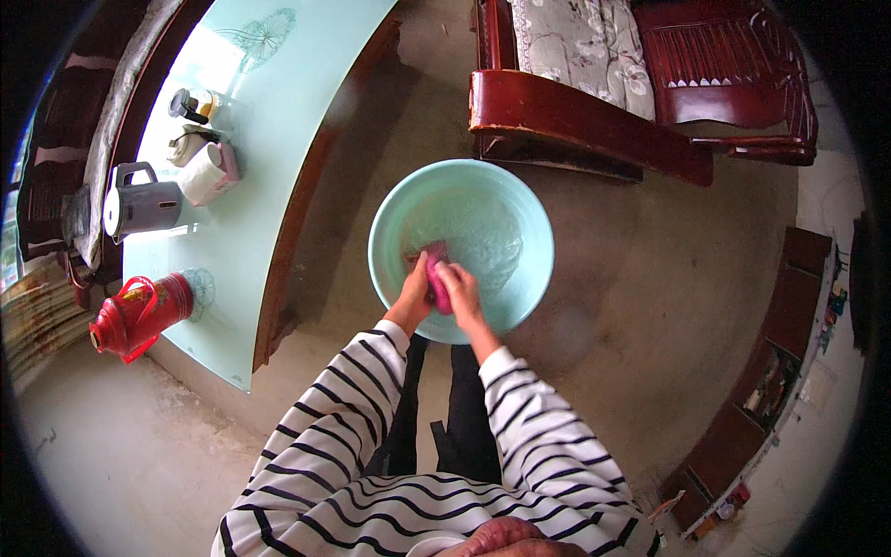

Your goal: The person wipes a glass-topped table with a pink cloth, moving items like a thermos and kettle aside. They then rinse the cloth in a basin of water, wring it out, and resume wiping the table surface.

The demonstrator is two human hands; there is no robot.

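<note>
A round light-green basin (525, 292) with water in it stands on the floor before me. Over its near left part, my left hand (413, 292) and my right hand (459, 292) both grip a bunched magenta cloth (438, 285). The cloth lies between the two hands, and a darker end of it reaches to the water. My fingers partly hide it. Ripples show on the water to the right of the cloth.
At the left, a glass-topped table (278, 125) holds a red thermos flask (143, 313), a grey electric kettle (146, 202) and a tissue box (221, 177). A red wooden sofa (585, 125) with a floral cushion (581, 49) is beyond the basin. A low brown cabinet (727, 445) curves along the right.
</note>
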